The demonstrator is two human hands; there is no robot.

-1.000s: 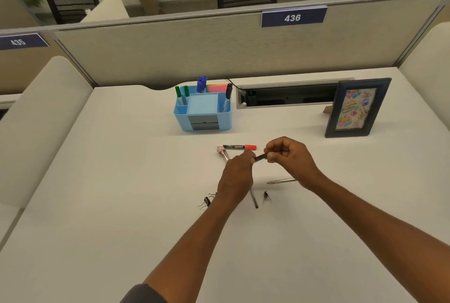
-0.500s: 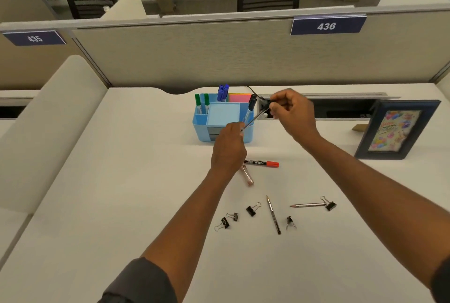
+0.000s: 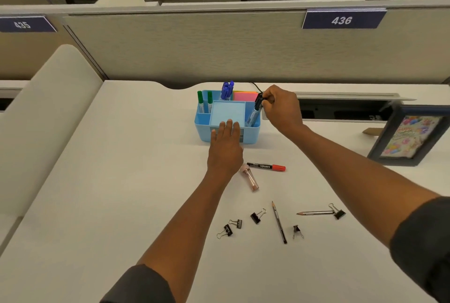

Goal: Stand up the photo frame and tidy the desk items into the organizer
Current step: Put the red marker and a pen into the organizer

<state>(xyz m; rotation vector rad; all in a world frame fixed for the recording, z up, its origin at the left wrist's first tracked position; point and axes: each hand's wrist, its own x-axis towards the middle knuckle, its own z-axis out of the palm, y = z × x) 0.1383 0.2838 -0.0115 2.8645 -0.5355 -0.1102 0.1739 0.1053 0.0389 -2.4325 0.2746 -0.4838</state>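
A light blue organizer [image 3: 203, 123] stands at the back middle of the desk, holding green markers [image 3: 200, 102], blue pens [image 3: 227, 89] and sticky notes. My right hand [image 3: 280, 107] pinches the black cap of a marker [image 3: 255, 110] that stands tilted in the organizer's right compartment. Fingers straight, my left hand [image 3: 225, 149] rests against the organizer's front wall. The dark photo frame [image 3: 411, 135] stands upright at the right. On the desk lie a red-capped marker [image 3: 266, 166], a pink tube [image 3: 250, 178], a dark pencil [image 3: 278, 222], another pencil [image 3: 315, 212] and several binder clips [image 3: 257, 216].
A grey partition [image 3: 194, 46] with the label 436 closes the back of the desk. An open cable tray [image 3: 341, 110] runs behind the organizer toward the frame. A padded cream divider [image 3: 48, 112] borders the left side. Office chairs stand beyond the partition.
My right hand carried the black-capped marker from the desk up to the organizer and lowered it into the right compartment. My left hand let go of it and moved to the organizer's front.
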